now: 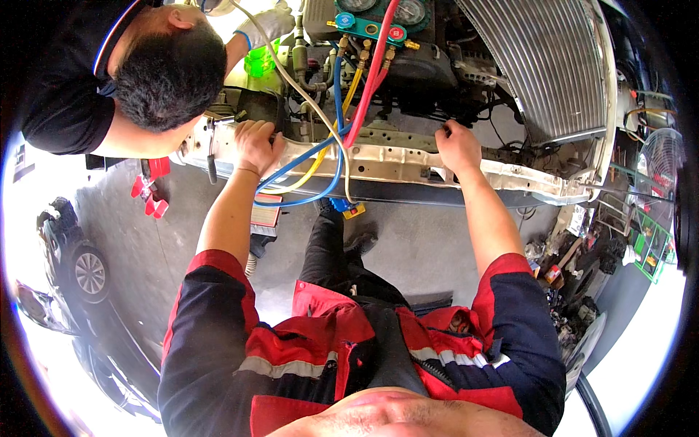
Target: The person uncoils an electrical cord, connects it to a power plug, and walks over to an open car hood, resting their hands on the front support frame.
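Note:
My left hand grips the top edge of the pale metal front crossbeam of an open engine bay, close to crossing blue, yellow and cream hoses. My right hand is curled over the same beam farther right, its fingertips partly hidden. Red, blue and yellow hoses run down from a teal gauge manifold with two dials, lying over the engine. A finned radiator-like panel stands at the right of the bay.
A co-worker in black bends over the bay at left, a gloved hand near a green object. Red items lie below. A dark car stands lower left. A caged fan and piled parts are at right.

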`<state>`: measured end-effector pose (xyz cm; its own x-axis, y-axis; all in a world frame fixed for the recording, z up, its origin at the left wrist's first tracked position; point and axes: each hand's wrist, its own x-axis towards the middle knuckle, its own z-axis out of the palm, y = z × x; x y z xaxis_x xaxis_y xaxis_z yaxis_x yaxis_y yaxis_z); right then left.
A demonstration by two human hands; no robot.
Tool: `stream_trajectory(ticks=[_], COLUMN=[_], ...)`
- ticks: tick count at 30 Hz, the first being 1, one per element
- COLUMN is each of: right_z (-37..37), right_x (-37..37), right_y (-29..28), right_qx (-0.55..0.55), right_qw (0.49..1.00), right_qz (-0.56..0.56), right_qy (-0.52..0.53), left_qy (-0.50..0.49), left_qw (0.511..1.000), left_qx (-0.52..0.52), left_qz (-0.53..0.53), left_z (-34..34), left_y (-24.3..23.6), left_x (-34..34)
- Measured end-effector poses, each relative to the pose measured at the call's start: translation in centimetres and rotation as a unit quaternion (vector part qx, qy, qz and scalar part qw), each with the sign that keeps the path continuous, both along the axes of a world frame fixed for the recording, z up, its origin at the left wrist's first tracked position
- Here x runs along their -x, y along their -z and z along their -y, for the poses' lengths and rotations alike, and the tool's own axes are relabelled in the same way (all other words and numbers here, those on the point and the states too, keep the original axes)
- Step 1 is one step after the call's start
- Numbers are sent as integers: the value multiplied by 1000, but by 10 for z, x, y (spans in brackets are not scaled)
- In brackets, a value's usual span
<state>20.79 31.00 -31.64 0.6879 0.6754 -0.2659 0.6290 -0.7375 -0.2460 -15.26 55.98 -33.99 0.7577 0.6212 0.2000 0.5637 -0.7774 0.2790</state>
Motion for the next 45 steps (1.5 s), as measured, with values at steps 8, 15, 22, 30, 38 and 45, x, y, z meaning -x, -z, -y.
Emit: stream_trajectory(ticks=[8, 15, 22, 30, 38, 45], right_z=[-1, 1, -3, -3, -1, -3], right_x=[0, -2, 0, 1, -1, 0], right_y=[-6, 2, -5, -8, -1, -4], right_qx=[5, 2, 14, 19, 23, 25], right_qw=[1000, 1000, 1000, 1000, 1000, 1000], right_qz=[-8, -12, -21, -22, -18, -15], right_qy=[-8, -6, 1, 6, 10, 1], left_qy=[-2, -1, -4, -3, 3, 2], left_qw=[1000, 1000, 1000, 1000, 1000, 1000], left_qx=[5, 7, 5, 5, -9, -7], left_qz=[14, -2, -18, -11, 13, 4], left_z=[0, 0, 0, 0, -1, 0], left_y=[0, -2, -1, -1, 2, -3], left_x=[-1, 0, 0, 0, 0, -1])
